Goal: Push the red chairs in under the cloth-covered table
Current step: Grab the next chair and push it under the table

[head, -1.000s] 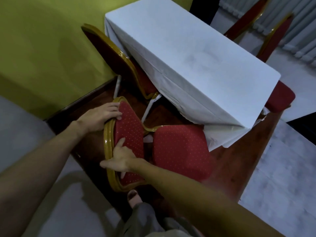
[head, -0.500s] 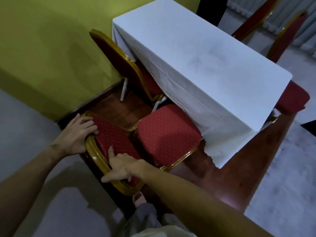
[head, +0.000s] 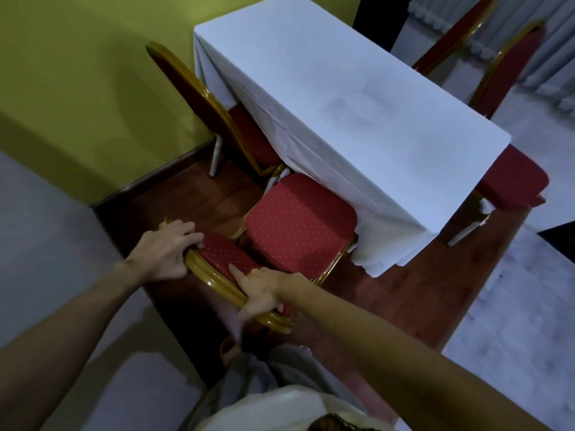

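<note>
A red dotted chair with a gold frame (head: pixel 298 225) stands in front of me, its seat facing the long table under a white cloth (head: pixel 342 98). The seat's far edge just meets the hanging cloth. My left hand (head: pixel 169 248) grips the left end of the gold backrest rim. My right hand (head: pixel 264 289) grips the rim's right part, index finger lying on the red padding. A second red chair (head: pixel 199 98) stands to the left, its seat partly beneath the cloth.
A yellow-green wall (head: pixel 77 73) runs close behind the left chair. Another red seat (head: pixel 513 178) pokes out at the table's right end, and two more chair backs (head: pixel 504 66) stand beyond. The table sits on a brown wooden platform (head: pixel 389 306) edged by grey floor.
The chair in my hands has turned and slid back from the table, so its seat has come out from below the cloth. Both hands stayed on the backrest.
</note>
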